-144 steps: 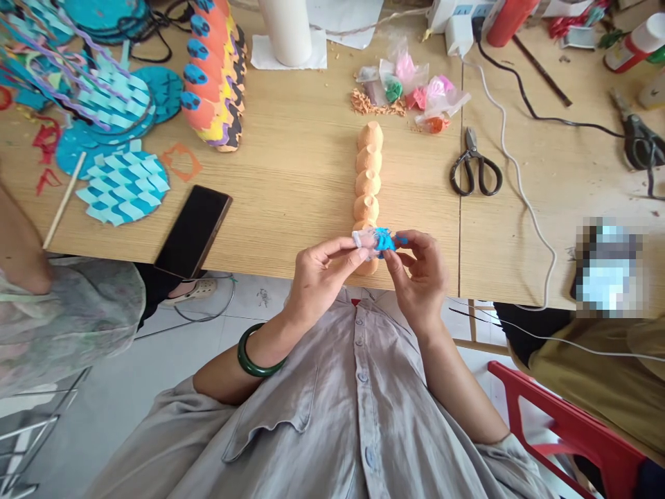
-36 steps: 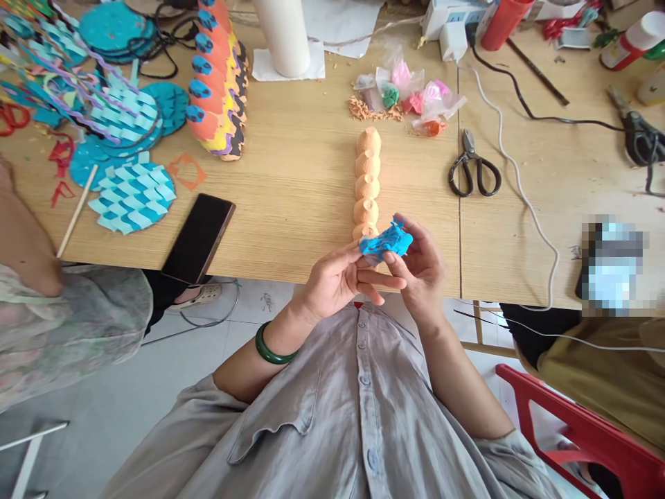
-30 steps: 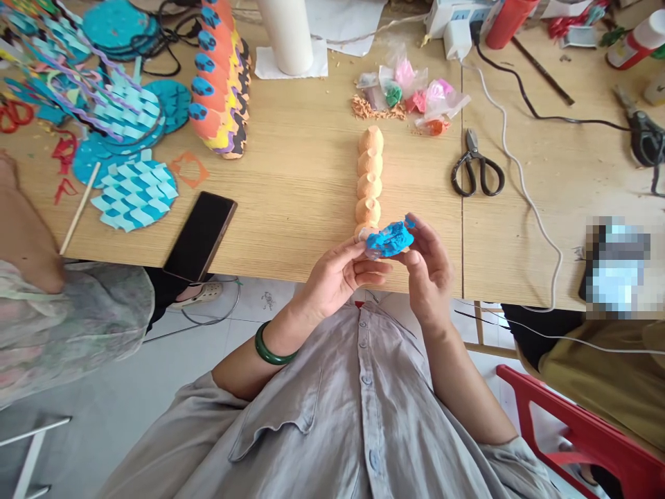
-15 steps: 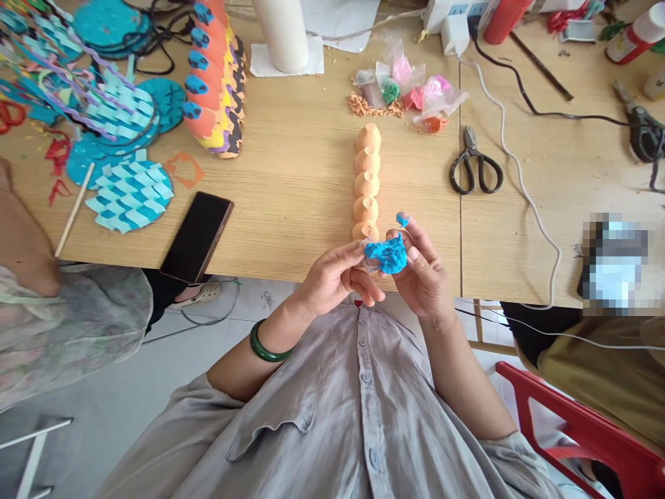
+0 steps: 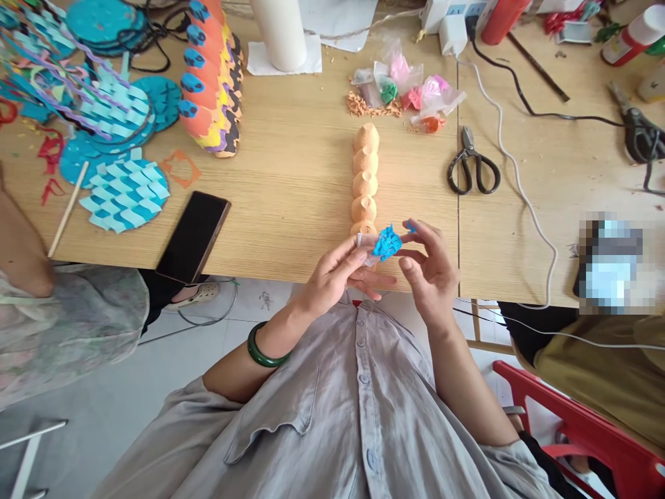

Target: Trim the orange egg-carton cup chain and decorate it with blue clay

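A lump of blue modelling clay (image 5: 387, 242) sits in a clear plastic wrapper, pinched between the thumb and fingers of my left hand (image 5: 332, 276). Just to its right is my right hand (image 5: 432, 274), thumb and fingers spread apart. A small bit of blue clay (image 5: 411, 226) clings near a fingertip of that hand. Whether my right middle fingers touch the lump, I cannot tell. Beyond my hands lies a row of peach-orange bumps (image 5: 365, 184), like a strip of egg carton, its near end close to my left fingertips.
Bags of coloured clay (image 5: 399, 86) lie beside orange crumbs. Black-handled scissors (image 5: 472, 163) rest at right near a white cable (image 5: 503, 138). At left are a phone (image 5: 193, 237), a painted bumpy strip (image 5: 210, 83) and blue woven discs (image 5: 127, 194). Other people sit on both sides.
My right hand has come off the blue lump and shifted slightly right, its thumb and fingers opening. My left hand still holds the wrapped clay, which has turned a little.
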`<state>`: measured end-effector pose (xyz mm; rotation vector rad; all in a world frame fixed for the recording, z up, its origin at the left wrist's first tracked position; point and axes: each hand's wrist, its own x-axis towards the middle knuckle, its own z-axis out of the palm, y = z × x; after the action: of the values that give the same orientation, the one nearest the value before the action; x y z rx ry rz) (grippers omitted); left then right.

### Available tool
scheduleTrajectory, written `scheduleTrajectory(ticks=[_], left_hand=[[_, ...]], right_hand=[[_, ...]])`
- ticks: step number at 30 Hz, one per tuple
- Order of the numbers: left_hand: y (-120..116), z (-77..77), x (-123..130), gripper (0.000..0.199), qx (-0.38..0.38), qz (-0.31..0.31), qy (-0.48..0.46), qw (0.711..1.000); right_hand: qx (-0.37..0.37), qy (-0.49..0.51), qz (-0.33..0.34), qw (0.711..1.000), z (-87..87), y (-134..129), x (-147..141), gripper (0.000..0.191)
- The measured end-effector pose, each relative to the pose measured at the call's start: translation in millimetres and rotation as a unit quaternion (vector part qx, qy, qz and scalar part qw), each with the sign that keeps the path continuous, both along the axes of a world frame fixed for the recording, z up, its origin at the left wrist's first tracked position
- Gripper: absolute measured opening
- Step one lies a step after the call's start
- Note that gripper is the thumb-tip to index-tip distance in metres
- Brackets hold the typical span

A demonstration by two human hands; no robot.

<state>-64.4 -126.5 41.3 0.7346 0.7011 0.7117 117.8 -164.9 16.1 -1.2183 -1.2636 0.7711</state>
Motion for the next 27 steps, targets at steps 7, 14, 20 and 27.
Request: scheduleTrajectory(ticks=[7,14,20,27], left_hand=[[-12.4,3.3,3.3,0.060,0.110,-0.004,0.083,0.990],[-20.7,7.3,-2.1,0.049,0.149,-0.012,0.076,0.986],[-31.6,11.3,-1.6,0.051,0.167,0.019,0.111,0.980],[-40.7,11.9,-2.4,0.051,0.186,0.045,0.151,0.970]], right_hand=[[0.132,-0.268,-0.097,0.949,7.8,-3.2,-16.6,0.045],[0.108,-0.184,-0.076,0.974,13.9,-3.5,-25.7,0.029],[0.139,-0.187,-0.061,0.971,12.3,-9.9,-27.1,0.027],[0.082,-0.077,-0.038,0.993,16.1,-21.6,-32.4,0.023]])
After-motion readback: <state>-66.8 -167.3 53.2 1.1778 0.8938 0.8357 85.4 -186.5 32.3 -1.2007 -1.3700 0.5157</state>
